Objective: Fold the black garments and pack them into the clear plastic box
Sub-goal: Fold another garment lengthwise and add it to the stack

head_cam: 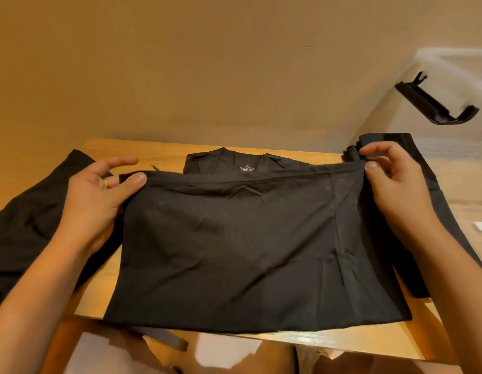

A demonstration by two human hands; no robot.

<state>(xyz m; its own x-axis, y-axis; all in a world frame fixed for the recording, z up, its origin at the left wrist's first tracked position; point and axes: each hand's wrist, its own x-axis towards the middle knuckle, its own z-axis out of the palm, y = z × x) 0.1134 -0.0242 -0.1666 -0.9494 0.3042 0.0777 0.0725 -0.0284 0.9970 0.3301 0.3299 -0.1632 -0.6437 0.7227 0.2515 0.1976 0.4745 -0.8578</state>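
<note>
Item 1: flat black cloth garment with a vertical seam (250, 238), centre of the light wooden table (302, 342). Its lower edge reaches the table's near edge, and its upper edge is held at both corners.

Item 2: left hand (99, 195), gold ring on one finger. It pinches the garment's upper left corner between thumb and fingers, forefinger stretched out.

Item 3: right hand (394, 182). It pinches the upper right corner between thumb and curled fingers.

Item 4: black V-neck shirt with a pale size label at the collar (245, 161), on the table just behind the held garment and partly covered by it.

Item 5: crumpled black garment (26, 220), left side of the table, under the left forearm.

Item 6: long dark garment (434, 201), right side, beyond the right hand.

Item 7: clear plastic box (456, 66), far right, bearing a black plastic latch (437, 106).

Item 8: small white object (481, 227), right edge; kind cannot be told.
</note>
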